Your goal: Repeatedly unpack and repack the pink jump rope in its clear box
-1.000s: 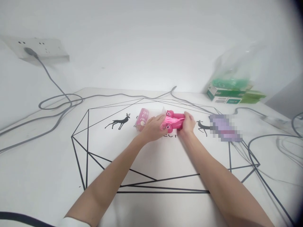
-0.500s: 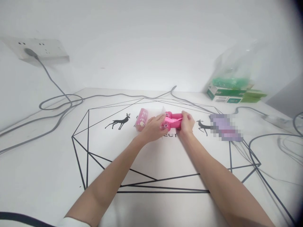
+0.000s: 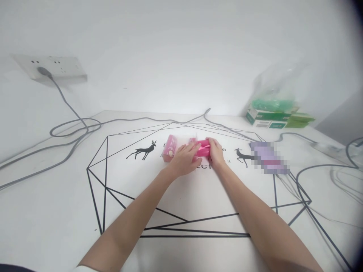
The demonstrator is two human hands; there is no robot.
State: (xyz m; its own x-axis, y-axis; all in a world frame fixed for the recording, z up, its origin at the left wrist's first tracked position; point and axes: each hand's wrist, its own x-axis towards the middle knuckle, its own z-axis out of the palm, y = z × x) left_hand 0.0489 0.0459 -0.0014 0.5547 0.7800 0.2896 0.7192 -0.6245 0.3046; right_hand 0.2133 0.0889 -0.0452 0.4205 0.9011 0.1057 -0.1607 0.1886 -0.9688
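A pair of bright pink handles [image 3: 203, 151], with pink strands between them, lies at the middle of the white table. My left hand [image 3: 185, 158] lies across their left end, fingers over the pink pieces, and covers part of a clear plastic box. That box's pink printed end [image 3: 170, 148] shows a small cartoon figure to the left of the hand. My right hand [image 3: 216, 151] is wrapped around the right end of the handles. Whether the handles' left end is inside the box is hidden under my left fingers.
A purple, partly pixelated flat thing [image 3: 269, 157] lies to the right. Grey cables [image 3: 72, 145] run along the left and back. Green-and-white boxes [image 3: 269, 116] with a clear plastic bag [image 3: 275, 90] stand at the back right. A wall socket [image 3: 64, 69] holds a plug.
The pink handles and my right hand have moved left, closer to the box. My left fingers now cover more of the handles. The view has tilted slightly upward.
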